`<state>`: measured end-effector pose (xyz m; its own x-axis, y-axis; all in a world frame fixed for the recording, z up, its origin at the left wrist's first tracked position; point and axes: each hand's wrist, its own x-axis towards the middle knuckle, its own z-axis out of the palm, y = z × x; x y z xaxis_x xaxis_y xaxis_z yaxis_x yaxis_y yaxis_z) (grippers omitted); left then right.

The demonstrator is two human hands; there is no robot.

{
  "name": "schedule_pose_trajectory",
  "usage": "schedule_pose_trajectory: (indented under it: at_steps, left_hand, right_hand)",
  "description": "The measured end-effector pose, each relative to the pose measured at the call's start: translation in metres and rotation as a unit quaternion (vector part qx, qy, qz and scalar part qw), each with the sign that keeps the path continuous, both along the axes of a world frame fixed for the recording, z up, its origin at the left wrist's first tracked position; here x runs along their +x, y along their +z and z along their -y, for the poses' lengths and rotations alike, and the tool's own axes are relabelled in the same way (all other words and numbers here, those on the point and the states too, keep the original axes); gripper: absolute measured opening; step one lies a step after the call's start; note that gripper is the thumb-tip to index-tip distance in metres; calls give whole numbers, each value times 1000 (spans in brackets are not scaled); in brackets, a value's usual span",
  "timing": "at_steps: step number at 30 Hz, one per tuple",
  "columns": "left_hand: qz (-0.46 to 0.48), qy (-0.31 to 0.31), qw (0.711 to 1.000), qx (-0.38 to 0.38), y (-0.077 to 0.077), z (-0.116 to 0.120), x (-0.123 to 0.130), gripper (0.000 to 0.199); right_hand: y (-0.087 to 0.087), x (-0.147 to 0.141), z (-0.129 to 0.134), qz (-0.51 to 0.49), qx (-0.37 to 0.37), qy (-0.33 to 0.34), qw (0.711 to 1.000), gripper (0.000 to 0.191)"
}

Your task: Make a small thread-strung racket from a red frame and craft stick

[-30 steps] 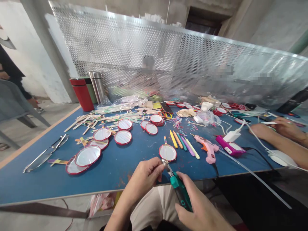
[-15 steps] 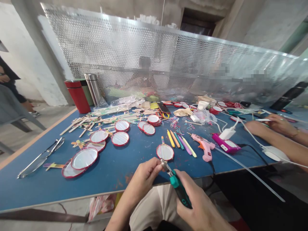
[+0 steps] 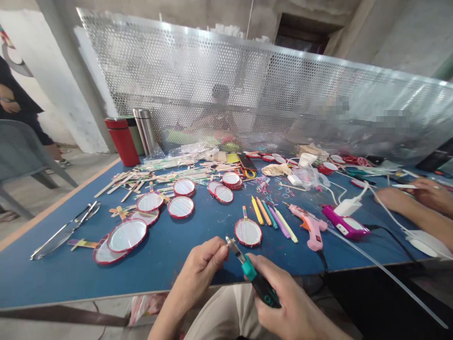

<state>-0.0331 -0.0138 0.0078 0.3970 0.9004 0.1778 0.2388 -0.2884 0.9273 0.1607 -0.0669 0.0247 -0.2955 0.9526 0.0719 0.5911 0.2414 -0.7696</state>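
Observation:
My right hand (image 3: 279, 295) is wrapped round a pair of pliers (image 3: 249, 269) with teal and black handles, its metal jaws pointing up and left. Close to the jaw tips is my left hand (image 3: 203, 264), its thumb and fingers pinched together at the table's front edge; whatever it holds is too small to make out. Just beyond the pliers lies a round white disc (image 3: 248, 233) with a red rim and a striped stick at its top. A pink glue gun (image 3: 311, 226) rests to the right, beside several coloured pens (image 3: 272, 218).
Several red-rimmed discs (image 3: 127, 235) and many wooden sticks (image 3: 130, 184) cover the left and middle. Tongs (image 3: 67, 230) lie far left. Bottles (image 3: 122, 141) stand before a perforated metal screen (image 3: 191, 80). A purple power strip (image 3: 345, 224) and another person's hands (image 3: 399, 200) are at the right.
Both hands and the pliers have shifted slightly left, away from the nearest disc, whose lower rim now shows fully. The view has shifted a little, moving the table items rightward.

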Motion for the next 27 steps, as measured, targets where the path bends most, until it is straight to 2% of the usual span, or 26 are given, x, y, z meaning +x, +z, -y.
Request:
schedule_pose_trajectory:
  at_steps: [3, 9, 13, 17, 20, 25, 27]
  left_hand:
    - [-13, 11, 1000, 3, 3, 1, -7, 43]
    - [-27, 23, 999, 11, 2, 4, -15, 43]
    - [-34, 23, 999, 4, 3, 7, -17, 40]
    - [-41, 21, 999, -1, 4, 10, -16, 38]
    - [-46, 13, 999, 2, 4, 11, -16, 38]
    - [-57, -9, 998, 18, 3, 8, -16, 36]
    - [-57, -14, 998, 25, 3, 8, -17, 36]
  right_hand:
    - [-2, -5, -5, -37, -26, 4, 999, 47]
    - [1, -15, -9, -124, -136, 17, 983, 31]
    - [13, -17, -10, -103, -219, 27, 970, 24]
    - [20, -19, -9, -111, -268, 4, 957, 23]
    - [14, -18, -8, -131, -296, 4, 946, 24]
    - [-6, -13, -7, -193, -357, 22, 913, 31]
    - [-7, -13, -5, -205, -364, 27, 908, 31]
